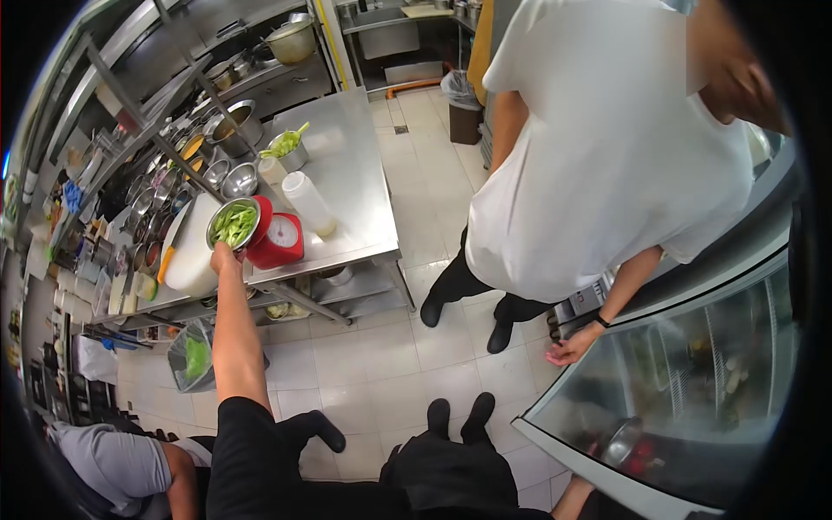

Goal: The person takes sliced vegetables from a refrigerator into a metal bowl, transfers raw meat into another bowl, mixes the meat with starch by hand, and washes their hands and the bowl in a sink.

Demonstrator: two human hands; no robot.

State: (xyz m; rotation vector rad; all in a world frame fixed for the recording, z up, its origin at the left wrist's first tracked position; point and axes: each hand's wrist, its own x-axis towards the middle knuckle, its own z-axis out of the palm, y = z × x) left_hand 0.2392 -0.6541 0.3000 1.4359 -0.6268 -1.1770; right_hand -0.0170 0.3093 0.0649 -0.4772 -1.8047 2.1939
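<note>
My left hand (224,258) is closed on the near rim of a metal bowl (213,232) filled with sliced green vegetables (235,224). The bowl is held beside a red kitchen scale (277,244), partly overlapping it; whether they touch I cannot tell. A white cutting board (192,270) lies under and left of the bowl, with an orange-handled knife (166,263) along it. My right forearm (572,497) reaches to the glass fridge door (555,455) at bottom right. Its fingers are hidden or blurred by the door. A metal bowl (620,442) shows through or in the glass.
Squeeze bottles (308,204) and a pot of green vegetables (293,152) stand on the steel table (351,165). A person in a white shirt (598,156) stands at the right, one hand (568,350) near the door. Another person (121,464) is at lower left. A lined bin (191,357) sits below.
</note>
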